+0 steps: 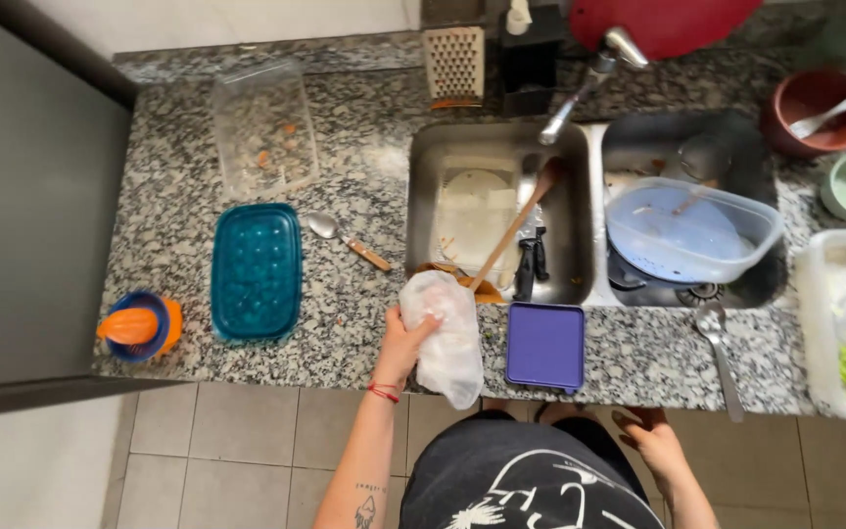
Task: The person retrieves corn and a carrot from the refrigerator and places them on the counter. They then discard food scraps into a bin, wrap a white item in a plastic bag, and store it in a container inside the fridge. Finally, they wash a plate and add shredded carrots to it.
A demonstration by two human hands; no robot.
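Head view, my left hand point(405, 343): fingers clenched on a crumpled white plastic bag point(446, 336), gripping its left edge, thumb across the front.
Bag, position: directly to the right of my left fingers, touching them; it hangs over the front edge of the granite counter point(364, 191), just short of the left sink basin point(497, 211).
Bag, long axis: runs from the counter edge back toward my body, top end nearer the sink, bottom end drooping past the counter front.
Nearer hand: the left, already on the bag; the right is well apart from it.
My right hand point(650, 438): low, below the counter front, fingers loosely curled and released, holding nothing that I can see.
Beyond my left fingers: wooden spoon point(514, 227) leaning in the left basin, handle slanting down toward the bag; dark utensil point(533, 263) beside it.
Right of the bag: purple square lid point(544, 345), flat on the counter, just beside the bag but apart from it.
Left of my left fingers: metal spoon with wooden handle point(347, 239), near; teal lid point(256, 270) farther out; clear container point(264, 127) beyond it; orange and blue citrus juicer point(137, 325) at the far left edge.
Far right of my left fingers: clear tub with a blue lid point(689, 233) in the right basin; ladle point(719, 345) on the counter in front of it.
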